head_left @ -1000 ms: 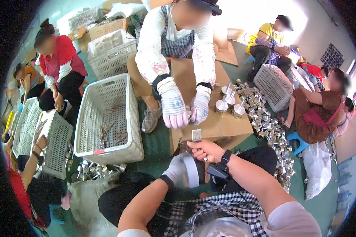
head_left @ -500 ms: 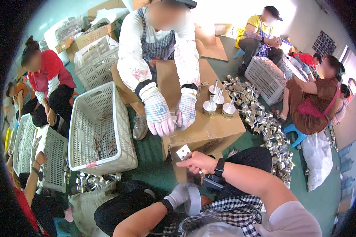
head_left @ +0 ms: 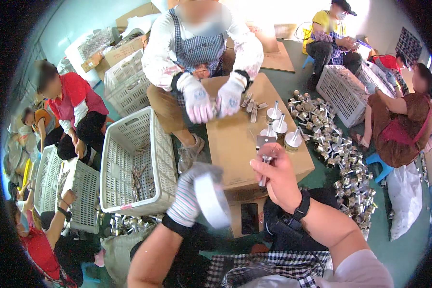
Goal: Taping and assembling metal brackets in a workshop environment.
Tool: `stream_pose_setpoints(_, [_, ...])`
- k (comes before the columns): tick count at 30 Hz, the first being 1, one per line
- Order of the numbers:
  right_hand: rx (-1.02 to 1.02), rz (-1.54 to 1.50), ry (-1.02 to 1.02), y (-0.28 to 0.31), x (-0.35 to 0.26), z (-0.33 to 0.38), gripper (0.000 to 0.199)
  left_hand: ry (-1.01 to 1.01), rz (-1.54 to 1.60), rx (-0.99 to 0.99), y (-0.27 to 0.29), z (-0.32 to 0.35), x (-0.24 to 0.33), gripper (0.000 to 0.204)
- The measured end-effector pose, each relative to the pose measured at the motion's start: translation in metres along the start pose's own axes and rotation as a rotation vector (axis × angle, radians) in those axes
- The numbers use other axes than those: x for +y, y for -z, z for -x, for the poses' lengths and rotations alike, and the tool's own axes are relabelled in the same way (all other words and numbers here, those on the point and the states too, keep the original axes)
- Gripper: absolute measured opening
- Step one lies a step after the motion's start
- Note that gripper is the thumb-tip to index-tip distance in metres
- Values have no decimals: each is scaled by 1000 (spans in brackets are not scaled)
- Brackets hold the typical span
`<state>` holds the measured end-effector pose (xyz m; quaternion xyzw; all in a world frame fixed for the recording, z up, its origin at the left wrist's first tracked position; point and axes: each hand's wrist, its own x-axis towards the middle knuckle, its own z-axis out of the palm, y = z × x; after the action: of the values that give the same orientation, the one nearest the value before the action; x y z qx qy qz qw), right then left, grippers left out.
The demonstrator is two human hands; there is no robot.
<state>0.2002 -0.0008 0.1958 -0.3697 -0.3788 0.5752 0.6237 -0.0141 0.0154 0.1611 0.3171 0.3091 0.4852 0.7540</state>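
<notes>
My left hand [head_left: 183,194], in a striped knit glove, is closed round a wide roll of white tape [head_left: 212,204], held up left of the cardboard box's near edge. Bare, my right hand [head_left: 282,175] pinches a small shiny metal piece with a flat plate [head_left: 265,140] at its top and a stem pointing down. It hovers over the near right corner of the cardboard box [head_left: 233,146]. Just beyond it stand several round metal pieces with upright stems [head_left: 293,139]. Across the box, a co-worker's gloved hands [head_left: 213,103] hold a small thing I cannot make out.
A white plastic crate [head_left: 165,192] with thin metal parts inside stands at the left. Small metal parts [head_left: 252,106] lie on the box. A pile of metal fittings [head_left: 343,168] covers the floor at the right. A dark phone [head_left: 249,218] is below the box's near edge.
Both my hands have come up and apart: the left, with the tape roll, up and leftward, the right up and rightward. The co-worker's hands appear farther back. The whole view has shifted.
</notes>
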Motion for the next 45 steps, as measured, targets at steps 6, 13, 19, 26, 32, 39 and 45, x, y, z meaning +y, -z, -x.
stream_pose_setpoints(6, [-72, -19, 59, -39, 15, 4, 52, -176, 130, 99, 50, -55, 42, 26])
stream_pose_setpoints(13, [-248, 48, 86, -83, 26, 15, 63, -202, -18, 157, 76, -89, 18, 23])
stream_pose_setpoints(19, [-240, 117, 173, -103, 41, 11, 68, -222, -178, 188, 124, -106, 18, 20])
stream_pose_setpoints(26, [-181, 245, 4, -76, 44, -4, 66, -293, -128, 287, 41, -85, 27, 24])
stream_pose_setpoints(32, [-212, 256, -72, -74, 39, 0, 64, -208, 46, 281, 54, -88, 27, 35])
stream_pose_setpoints(39, [-220, 350, 15, -67, 44, 6, 65, -172, -3, 252, 43, -93, 23, 35])
stream_pose_setpoints(45, [-221, 391, -15, -67, 45, 7, 66, -122, 174, 240, 39, -90, 25, 35])
